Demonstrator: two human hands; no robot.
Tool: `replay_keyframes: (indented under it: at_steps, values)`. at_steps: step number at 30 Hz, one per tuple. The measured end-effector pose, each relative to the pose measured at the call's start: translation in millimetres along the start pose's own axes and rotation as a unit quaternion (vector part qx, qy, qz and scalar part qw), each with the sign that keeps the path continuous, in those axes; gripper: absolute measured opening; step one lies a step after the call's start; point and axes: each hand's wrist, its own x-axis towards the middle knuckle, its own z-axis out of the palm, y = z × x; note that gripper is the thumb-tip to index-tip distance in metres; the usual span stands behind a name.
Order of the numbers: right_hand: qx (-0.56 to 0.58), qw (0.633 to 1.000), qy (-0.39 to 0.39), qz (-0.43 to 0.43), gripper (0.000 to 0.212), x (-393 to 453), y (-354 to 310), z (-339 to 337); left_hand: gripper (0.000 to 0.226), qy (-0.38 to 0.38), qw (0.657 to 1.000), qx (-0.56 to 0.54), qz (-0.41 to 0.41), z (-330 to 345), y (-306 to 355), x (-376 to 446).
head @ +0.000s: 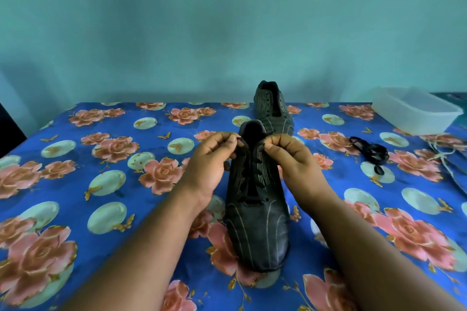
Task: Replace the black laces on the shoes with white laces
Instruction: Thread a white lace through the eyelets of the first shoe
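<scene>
Both hands are up at the collar end of the near black shoe (256, 199), set apart either side of the tongue: left hand (213, 159) pinches one end of the black lace (252, 179), right hand (290, 156) pinches the other, fingers curled on the lace ends. The shoe lies toe toward the person, directly under and between the hands, on the floral-covered bench (101, 159). The lace looks threaded through the lower eyelets, so unlacing seems barely started. Risks: nothing holds the shoe down, so pulling both ends at once could lift or drag it along the cloth; the lace could jam in an eyelet if yanked rather than fed out row by row; a pinch this light may slip off the lace tip. The second black shoe (273, 108), beyond the hands, appears already unlaced, and a sliding near shoe could bump it. The loose black lace (371, 153) lies well to the right of the right hand, white laces (444, 156) further right beside a plastic container (414, 111); mixing old and new laces there seems possible.
</scene>
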Motion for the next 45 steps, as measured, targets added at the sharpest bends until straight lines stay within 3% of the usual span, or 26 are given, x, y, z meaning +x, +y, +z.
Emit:
replay_keyframes:
  at_steps: [2, 6, 9, 13, 18, 22, 27, 30, 33, 35, 38, 40, 41, 43, 44, 45]
  values:
    - [0.063, 0.998, -0.013, 0.026, 0.017, -1.2, -2.8, -1.7, 0.016, -0.020, 0.998, -0.047, -0.028, -1.8, 0.9, 0.0]
    - [0.079, 0.996, -0.039, 0.025, 0.013, -0.1, -1.7, -4.7, 0.011, -0.044, 0.988, -0.124, -0.077, -3.4, 5.9, 1.2]
    - [-0.023, 0.997, -0.065, -0.028, 0.030, -1.3, 0.2, -5.6, 0.028, -0.054, 0.989, -0.114, -0.083, -7.4, 8.0, 2.2]
    - [-0.194, 0.976, -0.014, -0.101, 0.024, -3.8, 4.9, -3.8, 0.026, -0.015, 0.993, -0.112, -0.047, -18.2, 15.6, 3.8]
    - [-0.129, 0.989, 0.000, -0.069, 0.017, -2.2, 4.5, -2.9, 0.023, -0.006, 0.994, 0.107, -0.038, -31.5, 8.3, 4.6]
    - [-0.126, 0.988, -0.006, -0.087, 0.010, -0.6, 3.1, -7.1, 0.009, 0.007, 0.985, 0.168, -0.043, -32.1, -3.8, 9.4]
    - [0.035, 0.998, -0.045, 0.016, 0.010, -1.8, -6.9, -12.4, 0.015, 0.131, 0.983, -0.008, -0.127, -44.5, -3.4, 21.0]
    - [-0.052, 0.997, -0.051, -0.027, 0.013, -1.4, 0.9, -13.7, 0.015, 0.206, 0.963, -0.083, -0.151, -50.7, -0.8, 25.6]
    - [-0.204, 0.970, -0.040, -0.125, 0.031, -1.8, 11.6, -7.7, 0.013, 0.253, 0.950, -0.111, -0.147, -55.3, 1.2, 26.2]
    - [-0.242, 0.956, -0.036, -0.163, 0.034, -1.3, 14.4, -4.1, 0.015, 0.291, 0.937, -0.082, -0.174, -60.8, 3.2, 27.2]
    - [-0.245, 0.949, -0.020, -0.195, 0.024, -0.5, 15.3, -2.6, 0.018, 0.354, 0.918, -0.024, -0.178, -70.8, -2.1, 30.4]
    - [-0.255, 0.944, -0.008, -0.210, 0.016, 0.7, 14.9, -1.7, 0.040, 0.361, 0.921, 0.035, -0.142, -71.9, -6.6, 33.0]
    - [-0.257, 0.943, -0.006, -0.213, 0.011, 1.1, 14.3, -1.3, 0.058, 0.348, 0.920, 0.125, -0.126, -71.6, -8.0, 32.8]
    - [-0.243, 0.950, -0.006, -0.196, 0.004, 0.7, 12.3, -1.1, 0.082, 0.307, 0.881, 0.348, -0.091, -69.5, -14.1, 31.8]
    - [-0.200, 0.966, -0.012, -0.162, 0.004, -0.4, 9.4, -0.8, 0.084, 0.272, 0.869, 0.408, -0.062, -64.5, -13.8, 29.1]
    - [-0.120, 0.987, -0.020, -0.109, 0.007, -1.3, 6.0, -1.3, 0.081, 0.228, 0.880, 0.415, -0.028, -60.7, -13.2, 26.5]
